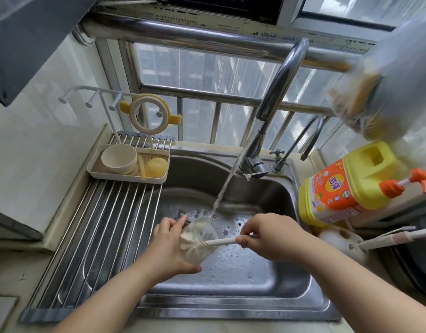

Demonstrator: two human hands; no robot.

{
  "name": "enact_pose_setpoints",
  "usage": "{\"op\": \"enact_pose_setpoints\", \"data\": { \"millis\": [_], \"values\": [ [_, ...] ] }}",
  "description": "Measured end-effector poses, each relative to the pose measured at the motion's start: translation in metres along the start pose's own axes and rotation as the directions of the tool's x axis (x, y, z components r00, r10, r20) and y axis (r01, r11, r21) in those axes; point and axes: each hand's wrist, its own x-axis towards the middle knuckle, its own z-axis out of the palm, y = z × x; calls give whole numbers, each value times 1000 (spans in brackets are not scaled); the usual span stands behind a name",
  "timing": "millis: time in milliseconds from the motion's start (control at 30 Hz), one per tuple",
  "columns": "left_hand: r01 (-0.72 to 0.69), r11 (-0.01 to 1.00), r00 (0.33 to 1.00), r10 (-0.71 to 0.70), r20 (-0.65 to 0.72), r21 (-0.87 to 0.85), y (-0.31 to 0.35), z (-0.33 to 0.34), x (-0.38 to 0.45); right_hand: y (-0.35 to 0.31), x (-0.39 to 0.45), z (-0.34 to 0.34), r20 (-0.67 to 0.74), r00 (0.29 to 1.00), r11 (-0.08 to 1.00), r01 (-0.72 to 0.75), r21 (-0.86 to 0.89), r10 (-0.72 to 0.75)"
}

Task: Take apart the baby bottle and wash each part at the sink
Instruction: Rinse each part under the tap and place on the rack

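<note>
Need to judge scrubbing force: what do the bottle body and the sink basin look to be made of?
Bottle body: clear, probably plastic or glass; the brush head shows through its wall, and the view cannot settle which. Sink basin: brushed stainless steel by its look, grey metallic sheen with soft reflections and water beading on it.

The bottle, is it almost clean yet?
Not quite. It is already apart: a cap and yellow pieces sit in the tray. Right now the left hand holds the bottle under the running water while the right hand works a brush inside. Whether the tray pieces are washed, I cannot tell.
</note>
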Motion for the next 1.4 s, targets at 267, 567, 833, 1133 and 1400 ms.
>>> {"op": "enact_pose_setpoints", "data": {
  "millis": [267,567,833,1133,1400],
  "values": [
    [-20,991,992,4,-124,-132,3,5,-2,13,-9,-33,-102,993,954,28,-297,-61],
    [-62,994,977,43,-207,-86,8,4,1,7,-1,-26,-134,988,953,31,-301,-75],
    [-38,990,982,13,-187,-133,7,3,3,3,7,-21,-216,969,936,39,-350,-121],
    [-45,981,988,15,-157,-189,4,7,-1,4,0,-14,-203,970,949,68,-309,-135],
    [-73,970,996,58,-71,-231,11,-2,0,1,3,-12,-413,873,918,92,-385,-260]
  ]
}}
